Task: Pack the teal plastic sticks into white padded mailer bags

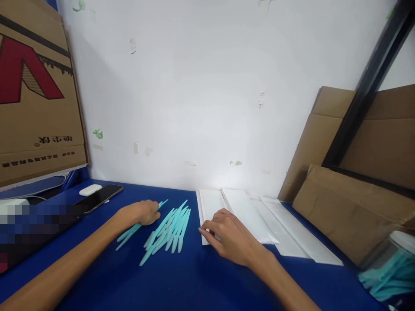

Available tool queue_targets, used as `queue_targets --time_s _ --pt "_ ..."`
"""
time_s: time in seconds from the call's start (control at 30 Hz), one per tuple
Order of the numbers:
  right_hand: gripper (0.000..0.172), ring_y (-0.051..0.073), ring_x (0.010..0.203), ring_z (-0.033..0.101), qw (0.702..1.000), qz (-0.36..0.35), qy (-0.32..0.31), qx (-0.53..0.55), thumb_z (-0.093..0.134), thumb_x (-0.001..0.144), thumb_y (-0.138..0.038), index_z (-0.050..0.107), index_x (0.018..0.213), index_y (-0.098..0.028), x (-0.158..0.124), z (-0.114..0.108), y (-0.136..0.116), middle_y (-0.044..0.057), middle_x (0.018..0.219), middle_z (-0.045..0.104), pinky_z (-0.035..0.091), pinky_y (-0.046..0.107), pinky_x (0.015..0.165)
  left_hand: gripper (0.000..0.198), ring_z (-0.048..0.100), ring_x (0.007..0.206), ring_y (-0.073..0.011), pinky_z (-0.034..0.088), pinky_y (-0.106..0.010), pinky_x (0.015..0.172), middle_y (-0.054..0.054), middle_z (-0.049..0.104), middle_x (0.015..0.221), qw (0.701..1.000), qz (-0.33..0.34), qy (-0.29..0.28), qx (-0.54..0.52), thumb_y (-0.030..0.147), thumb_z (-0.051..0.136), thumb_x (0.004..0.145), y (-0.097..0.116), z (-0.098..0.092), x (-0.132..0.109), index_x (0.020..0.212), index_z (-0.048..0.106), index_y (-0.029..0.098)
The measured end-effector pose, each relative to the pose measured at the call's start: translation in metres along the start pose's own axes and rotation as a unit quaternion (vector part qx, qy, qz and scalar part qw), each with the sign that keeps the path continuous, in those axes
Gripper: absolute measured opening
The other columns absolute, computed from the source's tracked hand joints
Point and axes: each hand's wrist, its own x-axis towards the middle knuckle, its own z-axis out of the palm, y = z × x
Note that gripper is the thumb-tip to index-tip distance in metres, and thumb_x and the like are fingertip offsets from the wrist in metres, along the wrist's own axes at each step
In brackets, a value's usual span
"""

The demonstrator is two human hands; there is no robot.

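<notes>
Over the left part of the blue counter (181, 285), the fingers of the left hand (147, 212) curl downward upon a few turquoise sticks (130, 232), whose ends stick out on both sides of the palm. Whether those fingers grip the sticks or merely cover them I cannot tell, since the tips are turned out of sight. On the right hand (230, 235), thumb and forefinger bend nearly together at the near left edge of the white sleeves (244, 216) (a pinch or a light rest, the view does not settle which).

Between the hands lies a loose pile (170, 229) of the same slim sticks, most slanting one way, one jutting out toward the near edge. Farther right the flat sleeves overlap in a row, and beyond them a clear tub (385, 276) with a white lid (403, 239) contains more turquoise pieces. A phone (100, 198) and a small white case (90, 190) sit at the far left, and leaning cardboard (343, 211) closes off the right.

As for progress, I judge the work to be partway: a handful is parted from the pile, while most of the loose sticks remain ungathered.
</notes>
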Motion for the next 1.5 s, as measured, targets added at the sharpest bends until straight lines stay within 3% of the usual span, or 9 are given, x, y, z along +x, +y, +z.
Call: queue_targets --time_s 0.1,0.23,0.33,0.43,0.6,0.77,1.13,1.4,1.5 --pt "0.029 0.019 0.073 0.063 1.000 -0.006 0.001 -0.006 0.046 0.105 -0.025 0.072 0.094 -0.019 0.000 0.000 0.000 0.003 0.080 0.074 0.044 0.035 0.085 0.045 0.065 0.113 -0.0299 0.051 -0.044 0.094 -0.022 0.064 0.128 1.000 0.005 0.011 -0.029 0.036 0.043 0.100 -0.001 0.000 0.004 0.134 0.052 0.008" --pt "0.029 0.018 0.072 0.062 1.000 -0.010 0.003 -0.008 0.046 0.105 -0.024 0.072 0.094 -0.019 0.000 0.001 0.001 0.003 0.079 0.074 0.043 0.034 0.085 0.054 0.074 0.085 -0.0290 0.055 -0.036 0.077 -0.024 0.072 0.108 0.995 0.029 0.006 -0.094 0.032 0.031 0.096 -0.004 -0.001 0.013 0.141 0.038 0.001" --pt "0.028 0.018 0.072 0.061 1.000 -0.010 0.005 -0.009 0.046 0.105 -0.025 0.071 0.094 -0.019 0.001 0.001 0.002 0.002 0.077 0.073 0.043 0.034 0.085 0.048 0.071 0.065 -0.0240 0.052 -0.031 0.060 -0.018 0.073 0.098 0.990 0.041 0.007 -0.132 0.031 0.035 0.089 -0.007 0.000 0.020 0.130 0.045 0.008" --pt "0.029 0.017 0.071 0.060 1.000 -0.010 0.005 -0.009 0.045 0.105 -0.025 0.071 0.092 -0.020 0.001 0.002 0.001 0.002 0.077 0.073 0.043 0.033 0.084 0.033 0.069 0.076 -0.0246 0.048 -0.030 0.061 -0.016 0.071 0.108 0.989 0.053 0.039 -0.135 0.033 0.041 0.085 -0.008 0.001 0.023 0.108 0.055 0.016" --pt "0.029 0.018 0.069 0.060 1.000 -0.012 0.004 -0.019 0.045 0.105 -0.026 0.069 0.090 -0.019 0.001 0.002 0.001 0.002 0.073 0.070 0.042 0.033 0.082 0.029 0.064 0.080 -0.0273 0.040 -0.031 0.059 -0.014 0.069 0.094 0.991 0.043 0.060 -0.113 0.047 0.048 0.083 0.000 0.003 0.020 0.085 0.054 0.019" --pt "0.029 0.018 0.070 0.061 1.000 -0.009 0.004 -0.018 0.045 0.105 -0.026 0.069 0.089 -0.020 0.000 0.001 0.000 0.002 0.076 0.072 0.042 0.033 0.082 0.029 0.055 0.061 -0.0187 0.032 -0.029 0.052 -0.005 0.062 0.075 0.993 0.043 0.042 -0.099 0.046 0.063 0.077 0.010 0.008 0.017 0.075 0.050 0.020" --pt "0.029 0.017 0.069 0.061 1.000 -0.008 -0.004 -0.019 0.044 0.105 -0.026 0.068 0.090 -0.020 -0.001 0.003 0.001 0.002 0.074 0.070 0.042 0.032 0.081 0.024 0.041 0.050 -0.0086 0.035 -0.023 0.051 0.006 0.051 0.065 0.998 0.010 0.030 -0.056 0.035 0.065 0.090 0.014 0.011 0.015 0.078 0.056 0.017" --pt "0.031 0.017 0.068 0.060 1.000 -0.003 -0.009 -0.021 0.043 0.106 -0.028 0.069 0.090 -0.020 0.000 0.003 0.000 0.003 0.074 0.070 0.043 0.033 0.081 0.027 0.064 0.070 -0.0258 0.037 -0.033 0.057 -0.014 0.070 0.085 0.992 0.030 0.077 -0.099 0.036 0.044 0.091 0.006 0.013 0.025 0.068 0.047 0.021" --pt "0.031 0.017 0.069 0.061 1.000 -0.007 -0.011 -0.018 0.043 0.106 -0.027 0.069 0.092 -0.020 0.000 0.003 -0.001 0.003 0.075 0.070 0.043 0.033 0.081 0.027 0.068 0.073 -0.0262 0.042 -0.032 0.060 -0.013 0.073 0.080 0.986 0.057 0.055 -0.148 0.037 0.038 0.091 0.001 0.009 0.028 0.070 0.044 0.023"
